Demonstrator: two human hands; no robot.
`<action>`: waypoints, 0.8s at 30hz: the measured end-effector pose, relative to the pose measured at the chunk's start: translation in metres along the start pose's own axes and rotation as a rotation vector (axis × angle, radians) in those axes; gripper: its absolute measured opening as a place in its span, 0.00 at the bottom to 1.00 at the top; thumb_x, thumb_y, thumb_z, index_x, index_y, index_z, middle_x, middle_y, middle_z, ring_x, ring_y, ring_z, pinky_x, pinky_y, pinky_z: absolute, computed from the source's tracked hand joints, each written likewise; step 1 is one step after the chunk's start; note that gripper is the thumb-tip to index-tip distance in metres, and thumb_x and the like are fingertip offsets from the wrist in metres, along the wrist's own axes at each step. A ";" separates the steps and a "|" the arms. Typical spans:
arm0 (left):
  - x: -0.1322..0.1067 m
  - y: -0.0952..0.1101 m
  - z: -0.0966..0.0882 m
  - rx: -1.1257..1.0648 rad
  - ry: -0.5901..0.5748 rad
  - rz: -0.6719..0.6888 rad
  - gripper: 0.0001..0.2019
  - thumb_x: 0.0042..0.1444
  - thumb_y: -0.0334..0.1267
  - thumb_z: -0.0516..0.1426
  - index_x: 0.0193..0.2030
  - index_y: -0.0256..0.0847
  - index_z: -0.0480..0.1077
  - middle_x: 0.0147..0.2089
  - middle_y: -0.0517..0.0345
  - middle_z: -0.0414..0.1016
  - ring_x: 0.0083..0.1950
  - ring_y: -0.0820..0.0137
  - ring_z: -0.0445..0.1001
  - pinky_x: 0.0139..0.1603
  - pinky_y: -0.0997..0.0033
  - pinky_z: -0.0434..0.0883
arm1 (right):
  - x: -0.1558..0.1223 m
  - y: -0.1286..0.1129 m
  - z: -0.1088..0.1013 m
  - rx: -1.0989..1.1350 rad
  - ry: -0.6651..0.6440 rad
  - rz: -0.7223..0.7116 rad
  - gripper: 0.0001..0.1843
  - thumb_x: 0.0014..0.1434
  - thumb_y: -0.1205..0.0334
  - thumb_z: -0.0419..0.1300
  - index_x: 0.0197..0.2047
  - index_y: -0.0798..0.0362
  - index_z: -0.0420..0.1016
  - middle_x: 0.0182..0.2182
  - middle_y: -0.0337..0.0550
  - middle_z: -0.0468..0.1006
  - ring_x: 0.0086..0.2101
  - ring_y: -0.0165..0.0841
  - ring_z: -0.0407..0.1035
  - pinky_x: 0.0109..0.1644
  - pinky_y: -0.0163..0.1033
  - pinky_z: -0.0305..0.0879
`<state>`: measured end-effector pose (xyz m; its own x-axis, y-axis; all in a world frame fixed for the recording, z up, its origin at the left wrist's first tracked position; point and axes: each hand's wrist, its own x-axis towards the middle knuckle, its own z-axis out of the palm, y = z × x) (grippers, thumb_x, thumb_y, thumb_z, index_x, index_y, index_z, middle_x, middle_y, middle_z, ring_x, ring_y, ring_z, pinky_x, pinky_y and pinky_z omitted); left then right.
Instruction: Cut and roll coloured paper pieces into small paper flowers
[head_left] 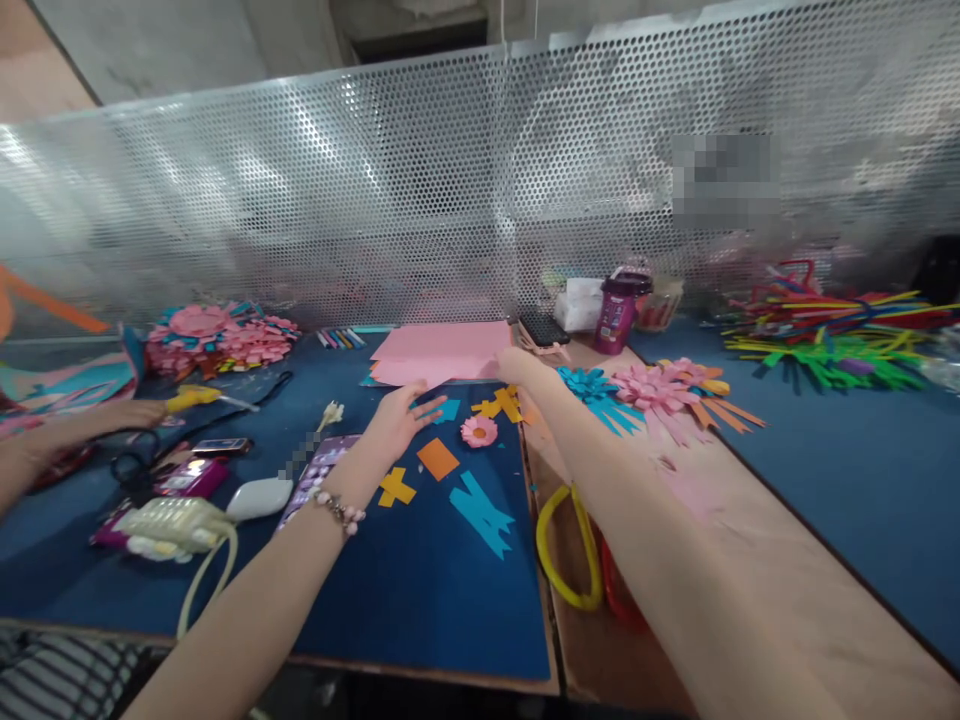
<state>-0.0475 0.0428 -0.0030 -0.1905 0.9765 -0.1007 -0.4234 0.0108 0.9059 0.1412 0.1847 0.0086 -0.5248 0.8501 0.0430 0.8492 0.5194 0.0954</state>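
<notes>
Our left hand [405, 418]: open, fingers spread, at the near edge | our right hand [519, 370]: at the right edge, grip hidden from us | pink paper sheets [442, 347]: before the perforated metal screen [375, 200], probably set back to leave us room around the pink paper flower [478, 431].

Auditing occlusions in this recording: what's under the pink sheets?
Under the pink sheets, a blue sliver peeks out at the lower left; what the paper covers cannot be seen.
</notes>
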 end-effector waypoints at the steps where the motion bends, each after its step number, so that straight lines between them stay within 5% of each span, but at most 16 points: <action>1: 0.000 -0.001 0.000 -0.002 -0.015 -0.003 0.06 0.48 0.30 0.59 0.35 0.36 0.68 0.48 0.46 0.67 0.48 0.53 0.75 0.43 0.59 0.74 | 0.001 0.000 0.004 -0.004 -0.001 0.009 0.18 0.62 0.56 0.54 0.51 0.59 0.66 0.46 0.48 0.69 0.45 0.33 0.67 0.48 0.44 0.67; 15: -0.009 -0.006 0.009 0.029 -0.014 -0.086 0.07 0.48 0.30 0.59 0.36 0.35 0.68 0.45 0.44 0.71 0.45 0.56 0.77 0.51 0.52 0.69 | 0.005 -0.009 0.017 -0.046 0.100 0.095 0.19 0.62 0.56 0.55 0.51 0.61 0.67 0.47 0.50 0.69 0.46 0.34 0.67 0.50 0.44 0.66; 24: -0.003 -0.007 0.002 0.002 -0.040 -0.033 0.07 0.47 0.30 0.60 0.34 0.36 0.68 0.42 0.47 0.71 0.48 0.53 0.75 0.47 0.56 0.71 | 0.011 -0.006 0.022 -0.031 0.099 0.109 0.19 0.62 0.56 0.55 0.50 0.61 0.67 0.46 0.50 0.69 0.45 0.33 0.67 0.50 0.44 0.66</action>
<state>-0.0421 0.0406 -0.0081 -0.1412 0.9834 -0.1140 -0.4273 0.0433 0.9031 0.1319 0.1926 -0.0132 -0.4342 0.8879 0.1522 0.9000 0.4205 0.1150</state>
